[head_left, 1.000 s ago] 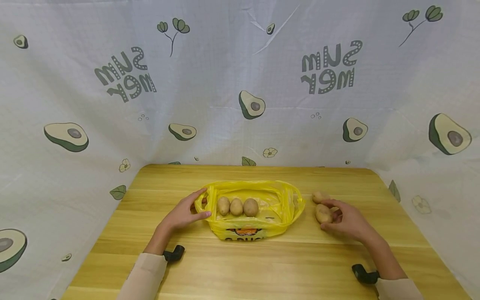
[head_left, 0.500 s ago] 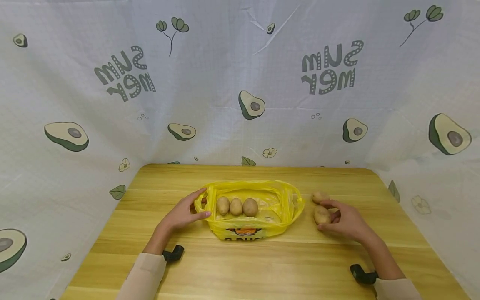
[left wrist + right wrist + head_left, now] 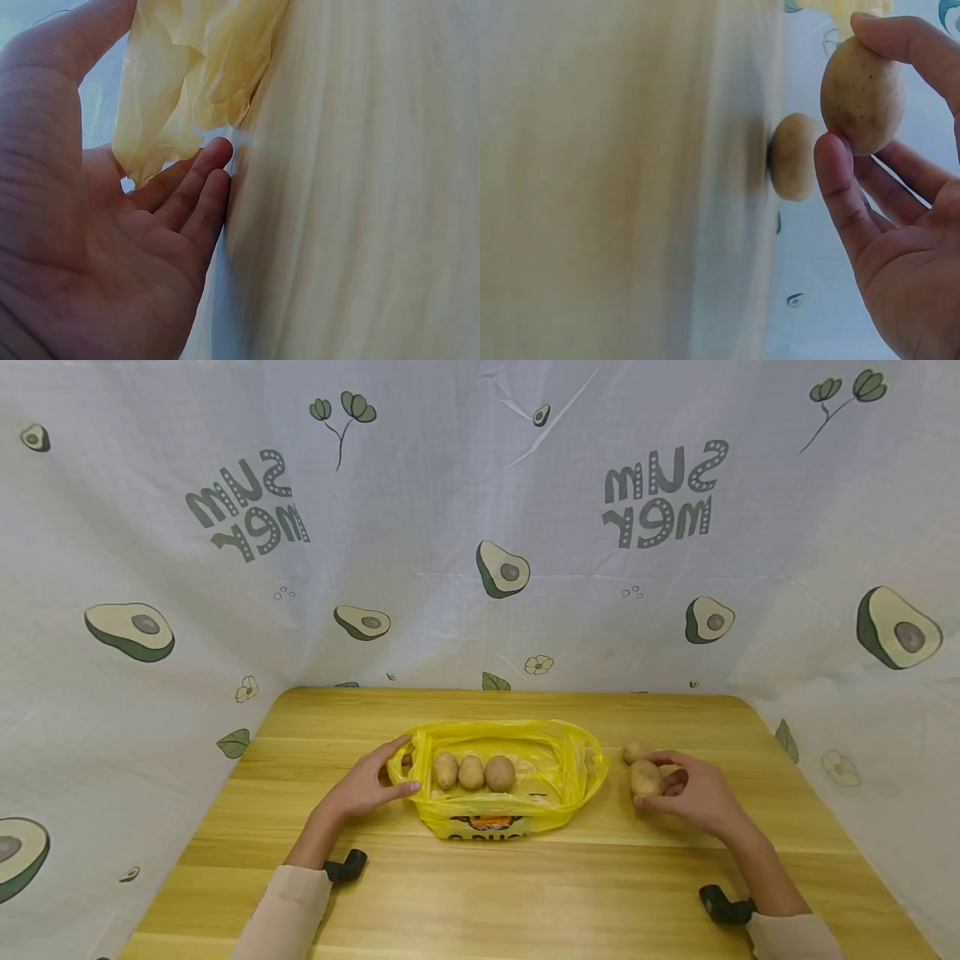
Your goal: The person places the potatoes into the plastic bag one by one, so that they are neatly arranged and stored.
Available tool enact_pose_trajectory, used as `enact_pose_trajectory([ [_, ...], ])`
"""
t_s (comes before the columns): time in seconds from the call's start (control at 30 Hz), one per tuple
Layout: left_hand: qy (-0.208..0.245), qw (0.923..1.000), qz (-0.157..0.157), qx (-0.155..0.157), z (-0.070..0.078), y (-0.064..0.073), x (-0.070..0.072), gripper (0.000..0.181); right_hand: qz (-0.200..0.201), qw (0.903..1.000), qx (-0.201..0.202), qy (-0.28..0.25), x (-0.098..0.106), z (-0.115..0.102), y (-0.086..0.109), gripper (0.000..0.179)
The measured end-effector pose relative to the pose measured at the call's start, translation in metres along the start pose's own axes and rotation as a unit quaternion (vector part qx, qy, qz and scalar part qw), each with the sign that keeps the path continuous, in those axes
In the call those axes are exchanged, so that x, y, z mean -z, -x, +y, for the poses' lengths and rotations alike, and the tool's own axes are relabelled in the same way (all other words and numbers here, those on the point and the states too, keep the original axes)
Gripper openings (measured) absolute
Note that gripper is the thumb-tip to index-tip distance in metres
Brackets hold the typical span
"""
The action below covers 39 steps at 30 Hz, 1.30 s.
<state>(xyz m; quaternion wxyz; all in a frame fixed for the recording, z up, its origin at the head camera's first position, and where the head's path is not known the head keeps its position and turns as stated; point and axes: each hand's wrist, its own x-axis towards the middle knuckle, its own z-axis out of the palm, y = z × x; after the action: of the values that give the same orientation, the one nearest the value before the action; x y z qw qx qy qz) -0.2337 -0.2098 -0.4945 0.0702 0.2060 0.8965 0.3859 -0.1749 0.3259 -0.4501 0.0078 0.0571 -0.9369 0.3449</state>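
Observation:
A yellow plastic bag (image 3: 495, 820) stands with its mouth spread on the table. Three potatoes (image 3: 471, 772) sit in a row inside, toward its left end. My left hand (image 3: 367, 783) touches the bag's left end, thumb and fingers spread apart; in the left wrist view the thin plastic (image 3: 161, 82) hangs between them. To the right of the bag, my right hand (image 3: 693, 793) pinches a potato (image 3: 864, 96) between thumb and fingertips. Another potato (image 3: 636, 752) lies on the table just behind the held one.
The wooden table (image 3: 510, 902) has its back edge against a white curtain (image 3: 420, 527) printed with avocados, which also hangs along both sides. A black wrist mount (image 3: 347, 866) sits on the left wrist, and a second mount (image 3: 726, 906) on the right.
The potato in my right hand has turned more upright and shifted slightly, close to where it was. My left hand, the bag and the potatoes inside have not visibly moved.

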Motion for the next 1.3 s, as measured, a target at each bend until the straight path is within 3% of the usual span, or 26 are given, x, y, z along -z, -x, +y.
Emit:
enact_pose_trajectory([
  [0.77, 0.003, 1.0000, -0.002, 0.001, 0.001, 0.000, 0.000, 0.091, 0.034, 0.9985, 0.031, -0.030, 0.015, -0.025, -0.009, 0.066],
  [1.3, 0.006, 1.0000, -0.002, -0.001, 0.002, 0.001, 0.000, 0.092, 0.030, 0.9940, 0.058, -0.088, -0.004, -0.049, -0.025, 0.065],
])
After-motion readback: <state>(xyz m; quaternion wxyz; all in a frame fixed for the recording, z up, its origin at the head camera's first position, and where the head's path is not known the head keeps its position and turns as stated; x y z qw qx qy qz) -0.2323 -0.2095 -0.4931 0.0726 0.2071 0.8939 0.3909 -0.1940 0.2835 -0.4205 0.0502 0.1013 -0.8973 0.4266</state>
